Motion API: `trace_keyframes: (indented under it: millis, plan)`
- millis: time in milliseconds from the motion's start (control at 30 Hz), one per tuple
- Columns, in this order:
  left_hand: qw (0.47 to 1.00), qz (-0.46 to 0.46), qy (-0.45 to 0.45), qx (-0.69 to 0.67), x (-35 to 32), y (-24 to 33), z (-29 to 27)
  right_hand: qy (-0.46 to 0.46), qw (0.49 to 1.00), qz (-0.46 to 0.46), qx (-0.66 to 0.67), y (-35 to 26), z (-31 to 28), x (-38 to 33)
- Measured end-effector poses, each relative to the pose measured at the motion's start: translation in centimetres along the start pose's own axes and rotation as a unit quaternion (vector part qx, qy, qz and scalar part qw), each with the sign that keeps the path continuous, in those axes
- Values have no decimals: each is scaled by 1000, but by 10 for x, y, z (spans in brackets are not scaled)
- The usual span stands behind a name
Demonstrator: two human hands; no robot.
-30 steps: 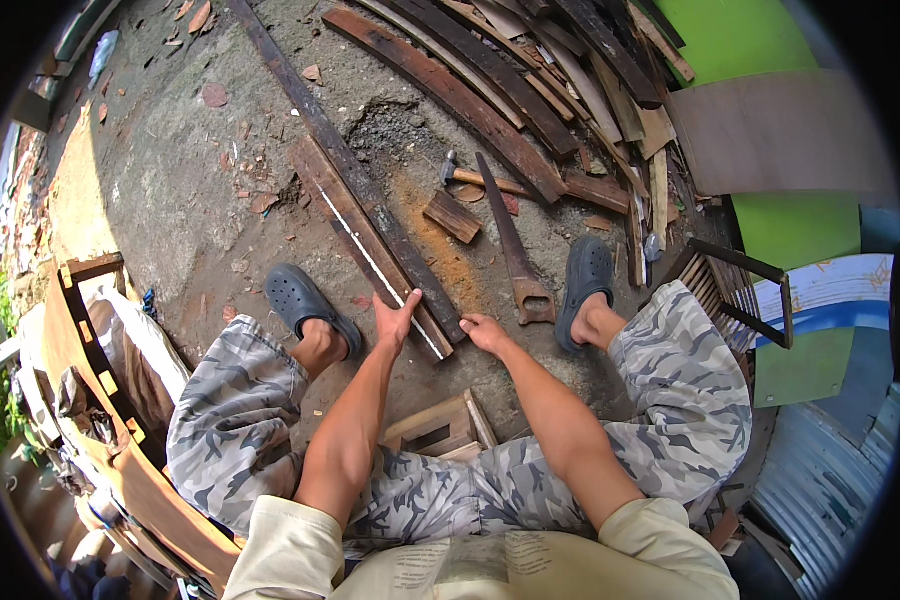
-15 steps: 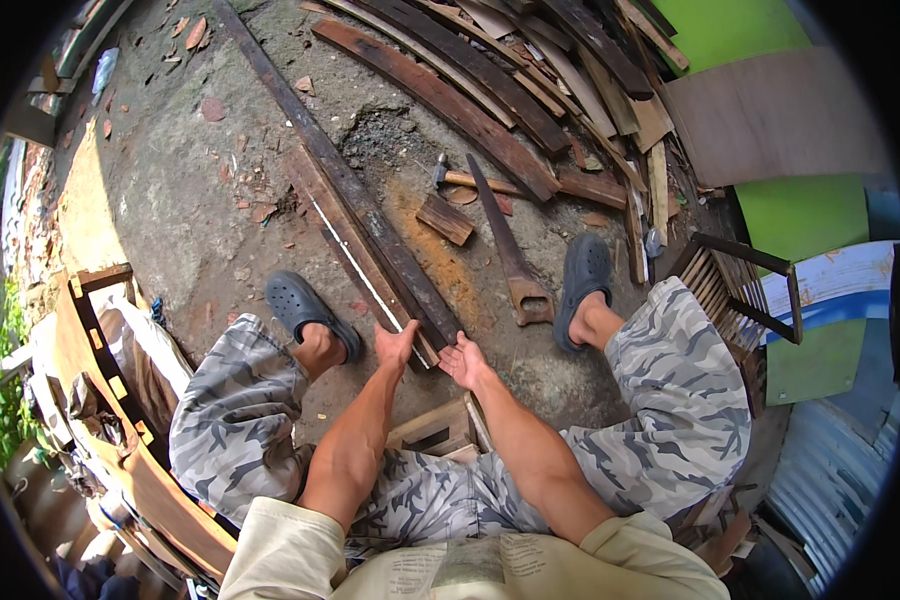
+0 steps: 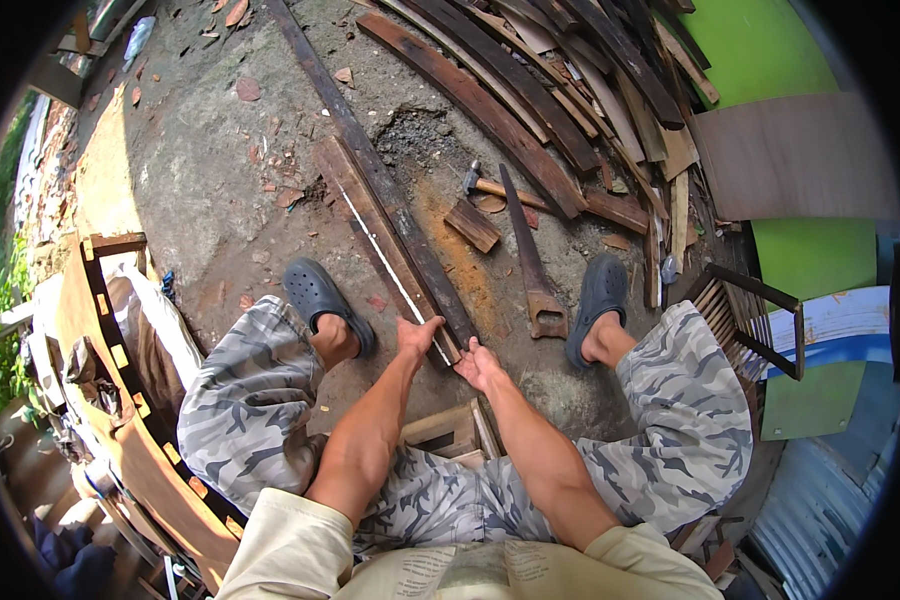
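A short brown wooden plank (image 3: 378,235) with a white stripe along its left side lies slanting on the ground before me. My left hand (image 3: 417,337) is closed on its near end, the thumb over the top. Along its right side runs a longer dark wooden plank (image 3: 390,195). My right hand (image 3: 479,365) is at the near ends of the planks, palm turned up and fingers apart, its fingertips against the short plank's end. A handsaw (image 3: 533,260) with a wooden handle lies to the right, with a claw hammer (image 3: 492,186) and a wood offcut (image 3: 472,226) beside it.
A heap of long boards (image 3: 530,110) covers the far right. A slatted wooden frame (image 3: 750,315) stands right of my right foot, near green panels (image 3: 815,250). A small wooden frame (image 3: 440,430) is between my legs. More timber (image 3: 120,360) stands at left.
The view has shifted, so the scene sits further right and slightly lower. My right hand has moved in against the short plank's end. My left hand still grips the plank.
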State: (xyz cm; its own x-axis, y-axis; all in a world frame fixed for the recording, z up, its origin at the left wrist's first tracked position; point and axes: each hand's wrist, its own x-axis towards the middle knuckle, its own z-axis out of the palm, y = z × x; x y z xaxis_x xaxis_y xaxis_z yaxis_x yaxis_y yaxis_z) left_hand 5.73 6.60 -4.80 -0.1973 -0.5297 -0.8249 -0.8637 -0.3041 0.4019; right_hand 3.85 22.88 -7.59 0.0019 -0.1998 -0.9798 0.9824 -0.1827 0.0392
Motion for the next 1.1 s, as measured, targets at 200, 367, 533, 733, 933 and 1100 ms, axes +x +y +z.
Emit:
trace_keyframes:
  millis: [200, 367, 533, 733, 933, 1100]
  plan:
    - [999, -13, 9, 29, -13, 19, 3, 66, 990, -19, -127, -7, 0, 1]
    - [999, 37, 18, -34, -11, 19, 2, 20, 998, 8, -51, -19, 1, 2]
    - [983, 111, 47, -141, 45, 43, -23, 17, 999, 35, -38, -23, 10, -1]
    - [969, 122, -2, -216, 97, 129, -65, 25, 998, 56, -8, -25, -7, 22]
    - [975, 119, 173, -67, 104, 134, -41, 54, 998, 27, -29, -22, -10, 24]
    - [978, 131, 146, -77, 108, 134, -40, 35, 996, 31, -71, -20, -11, 20]
